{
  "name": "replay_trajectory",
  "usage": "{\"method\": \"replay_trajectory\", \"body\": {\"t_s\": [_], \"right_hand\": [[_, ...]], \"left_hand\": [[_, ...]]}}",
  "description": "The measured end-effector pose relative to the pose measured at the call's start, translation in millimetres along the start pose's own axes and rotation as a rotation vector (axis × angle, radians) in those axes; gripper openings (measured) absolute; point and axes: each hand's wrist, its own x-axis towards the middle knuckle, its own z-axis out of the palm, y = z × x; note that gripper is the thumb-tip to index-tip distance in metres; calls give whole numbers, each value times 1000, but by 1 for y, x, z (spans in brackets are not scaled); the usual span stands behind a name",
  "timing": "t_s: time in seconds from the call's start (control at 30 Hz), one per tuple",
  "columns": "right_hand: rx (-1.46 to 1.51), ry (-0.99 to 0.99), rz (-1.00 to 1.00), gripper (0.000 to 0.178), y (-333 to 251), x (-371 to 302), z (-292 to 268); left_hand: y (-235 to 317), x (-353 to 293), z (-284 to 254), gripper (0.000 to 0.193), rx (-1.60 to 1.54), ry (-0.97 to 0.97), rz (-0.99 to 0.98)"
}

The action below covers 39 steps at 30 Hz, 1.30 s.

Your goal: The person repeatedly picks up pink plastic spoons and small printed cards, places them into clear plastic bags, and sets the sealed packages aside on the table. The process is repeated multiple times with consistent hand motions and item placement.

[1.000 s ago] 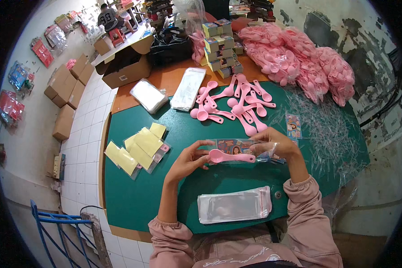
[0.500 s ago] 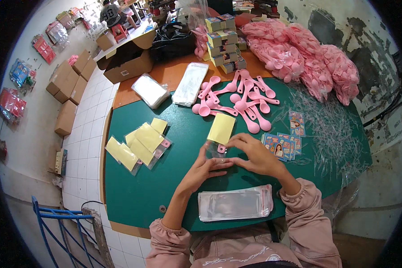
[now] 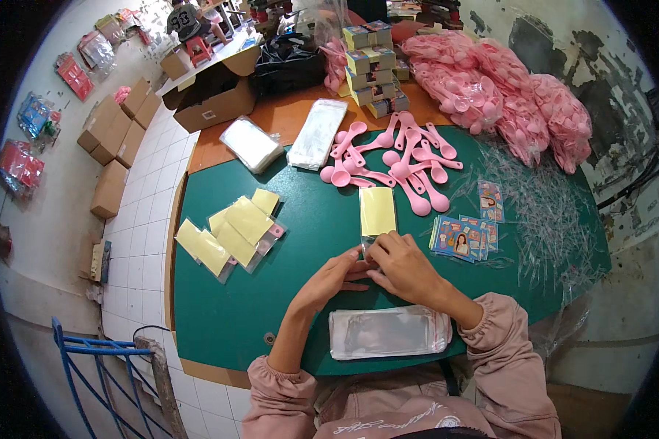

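A clear plastic bag with a yellow card [image 3: 378, 211] in it lies at the middle of the green table, the card toward its far end. My right hand [image 3: 406, 267] is closed over the bag's near end, thumb and fingers pinching the plastic. My left hand [image 3: 331, 276] grips the same end from the left, fingertips pressed together beside the right hand's. The fingers partly hide what is in that end. Just nearer me lies a stack of clear empty bags [image 3: 389, 333]. To the left are several filled bags with yellow cards [image 3: 247, 222] and pink ends showing.
Pink measuring spoons [image 3: 403, 161] lie loose beyond my hands. Printed blue cards [image 3: 458, 238] sit to the right, beside clear plastic scraps [image 3: 545, 227]. Two stacks of bags [image 3: 317, 135], card bundles [image 3: 371, 69], an open carton [image 3: 216, 102] and bagged spoons [image 3: 483, 80] stand farther back.
The bag with the yellow card has turned from tilted to nearly straight. My right hand has come lower and left, closing over the bag's near end. The whole view has shifted slightly.
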Motion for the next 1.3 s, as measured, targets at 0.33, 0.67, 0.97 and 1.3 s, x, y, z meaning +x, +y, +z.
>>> {"method": "replay_trajectory", "body": {"t_s": [0.33, 0.67, 0.97, 1.3], "right_hand": [[-455, 81, -194, 15, -7, -1, 5], [-50, -52, -236, 12, 9, 4, -10], [-102, 92, 641, 15, 151, -46, -136], [163, 71, 87, 41, 41, -6, -21]], "left_hand": [[-4, 4, 6, 55, -134, 134, 17], [-13, 13, 10, 62, -123, 211, 146], [6, 7, 11, 35, -104, 141, 129], [-1, 9, 14, 25, -305, 109, 227]]}}
